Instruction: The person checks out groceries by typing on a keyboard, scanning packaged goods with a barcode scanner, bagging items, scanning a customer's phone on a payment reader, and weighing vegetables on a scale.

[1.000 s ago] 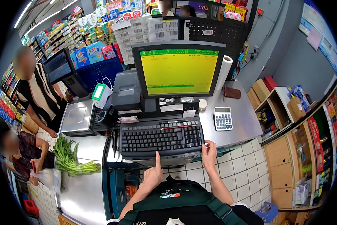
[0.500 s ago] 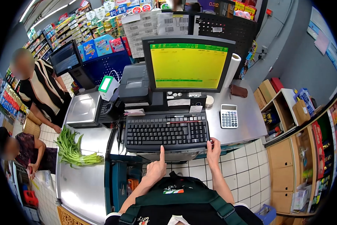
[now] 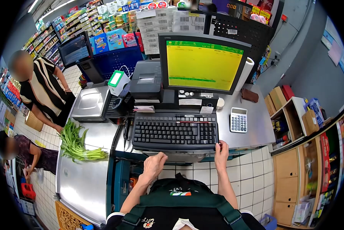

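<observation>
My left hand (image 3: 154,166) hovers just in front of the black keyboard (image 3: 172,133), its fingers curled in and nothing visible in them. At the keyboard's front right corner, my right hand (image 3: 221,153) has its thumb and bent fingers closed against the edge. Behind the keys stands a monitor (image 3: 204,65) with a yellow and green screen. A thin red stick-like item (image 3: 197,122) lies along the top of the keyboard. To the right on the metal counter is a calculator (image 3: 238,120).
A tied bunch of leafy greens (image 3: 84,147) lies on the left steel counter (image 3: 80,188), near a scale (image 3: 90,104). A printer (image 3: 146,82) stands beside the monitor. Two people (image 3: 45,88) are across the counter. Wooden shelves (image 3: 286,172) line the right.
My left hand has drawn its pointing index finger back from the keyboard's front edge and curled it, shifting slightly left. My right hand stays at the keyboard corner. The view has shifted slightly.
</observation>
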`<state>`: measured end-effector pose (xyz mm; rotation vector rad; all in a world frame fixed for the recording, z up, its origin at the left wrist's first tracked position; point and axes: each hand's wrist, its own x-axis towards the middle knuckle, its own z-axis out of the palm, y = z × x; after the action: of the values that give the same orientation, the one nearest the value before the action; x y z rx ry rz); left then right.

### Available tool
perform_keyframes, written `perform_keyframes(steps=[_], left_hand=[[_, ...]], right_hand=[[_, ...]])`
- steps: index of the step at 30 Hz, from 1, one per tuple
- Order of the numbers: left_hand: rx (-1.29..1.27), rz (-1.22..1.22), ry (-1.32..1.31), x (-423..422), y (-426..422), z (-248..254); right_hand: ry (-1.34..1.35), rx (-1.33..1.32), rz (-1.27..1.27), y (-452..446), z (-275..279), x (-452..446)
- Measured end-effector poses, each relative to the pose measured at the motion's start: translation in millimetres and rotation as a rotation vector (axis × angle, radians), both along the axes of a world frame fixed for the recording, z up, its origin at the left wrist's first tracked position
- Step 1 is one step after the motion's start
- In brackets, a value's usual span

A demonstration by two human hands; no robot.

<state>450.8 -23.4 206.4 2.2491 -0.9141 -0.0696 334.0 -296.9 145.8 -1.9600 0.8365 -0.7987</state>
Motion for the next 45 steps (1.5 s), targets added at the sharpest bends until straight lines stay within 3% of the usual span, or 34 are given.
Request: perform_keyframes(steps=[2,23,34,41,45], left_hand=[[0.081,0.106,0.173,-7,0,15],[0.026,0.160,0.166,-18,-1,-3],[-0.195,0.180,0.209,-19,-5,-12],[-0.104,0.237,0.127,-20,-9,0],[-0.273,0.204,0.209,-18,-11,-6]], right_hand=[[0.016,0.028,-0.007,2,1,0],[0.039,-0.021,-0.005,0,-1,1],[0.000,-0.067,-0.005,1,-1,0],[0.013,-0.070,0.006,-1,1,0],[0.022,-0.066,0.010,1,8,1]])
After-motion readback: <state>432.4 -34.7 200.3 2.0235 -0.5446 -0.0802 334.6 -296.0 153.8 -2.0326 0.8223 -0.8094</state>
